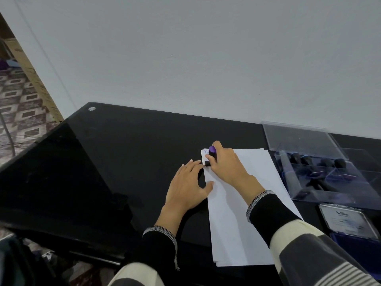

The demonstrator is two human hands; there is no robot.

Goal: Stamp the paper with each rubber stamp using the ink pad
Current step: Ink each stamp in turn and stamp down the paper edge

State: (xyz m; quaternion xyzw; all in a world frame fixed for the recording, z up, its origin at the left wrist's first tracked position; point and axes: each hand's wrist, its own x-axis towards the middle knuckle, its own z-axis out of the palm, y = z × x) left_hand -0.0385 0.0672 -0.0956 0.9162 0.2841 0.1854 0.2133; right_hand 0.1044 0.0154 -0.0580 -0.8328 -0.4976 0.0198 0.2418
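Observation:
A stack of white paper [243, 213] lies on the black glass table [103, 162]. My right hand [226, 166] grips a rubber stamp [212, 154] with a purple top and black body, its base pressed on the paper's far left corner. A blue imprint [205, 151] shows just beyond the stamp. My left hand [187, 182] lies flat with straight fingers on the table, its thumb and fingertips touching the paper's left edge. An open ink pad [358, 244] with a blue pad and labelled lid sits at the right.
A clear plastic case [321, 174] with its lid raised holds several more black and purple stamps, right of the paper. A white wall rises right behind the table. The table's left edge drops to a patterned floor [20, 112].

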